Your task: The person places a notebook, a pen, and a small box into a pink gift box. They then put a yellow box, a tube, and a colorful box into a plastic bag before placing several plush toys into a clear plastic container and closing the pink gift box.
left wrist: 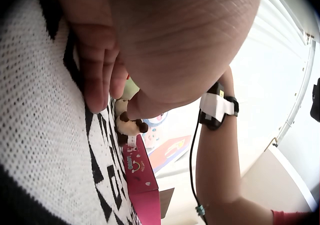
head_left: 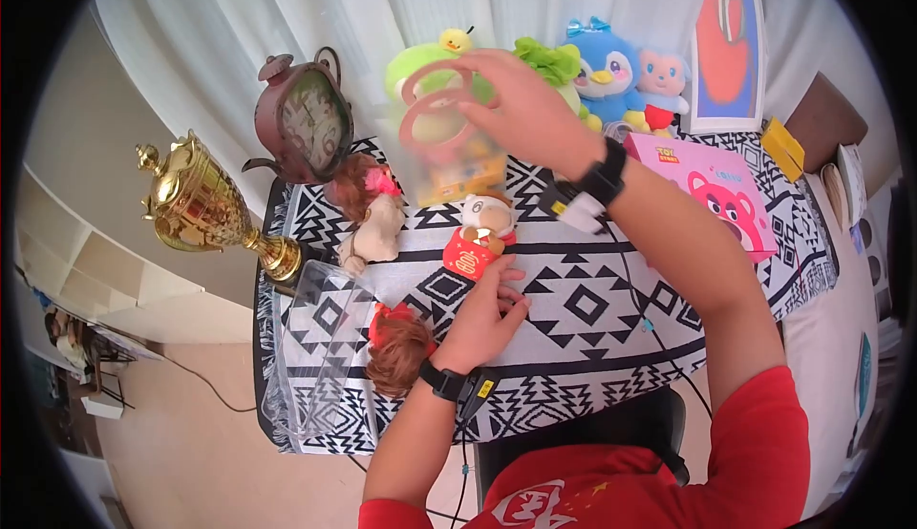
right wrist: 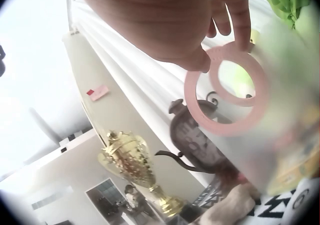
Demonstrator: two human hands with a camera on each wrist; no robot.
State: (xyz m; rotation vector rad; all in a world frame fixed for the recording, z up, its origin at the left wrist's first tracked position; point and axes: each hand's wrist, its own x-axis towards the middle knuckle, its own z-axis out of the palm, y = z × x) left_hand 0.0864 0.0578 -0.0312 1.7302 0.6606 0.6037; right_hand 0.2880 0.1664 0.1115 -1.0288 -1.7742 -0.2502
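My right hand [head_left: 540, 109] pinches the pink ring handles [right wrist: 227, 128] of a translucent bag [head_left: 432, 171] and holds it up over the back of the table. Something yellow and pink shows blurred through the bag's lower part. Just in front of the bag lies a small plush toy [head_left: 488, 212] with a white and brown head and a red pouch with gold print [head_left: 466, 258]. My left hand [head_left: 485, 324] rests on the patterned cloth with loose fingers, its fingertips right at the pouch's lower edge. Beside that wrist lies a brown-haired toy [head_left: 399, 352] with a red bow.
At the left stand a gold trophy [head_left: 205, 200] and a teapot-shaped clock [head_left: 304, 118]. A clear plastic box [head_left: 325, 338] lies near the left edge. A beige plush [head_left: 374, 233] sits beyond it. Behind are a blue penguin plush [head_left: 607, 71] and a pink bear box [head_left: 712, 190].
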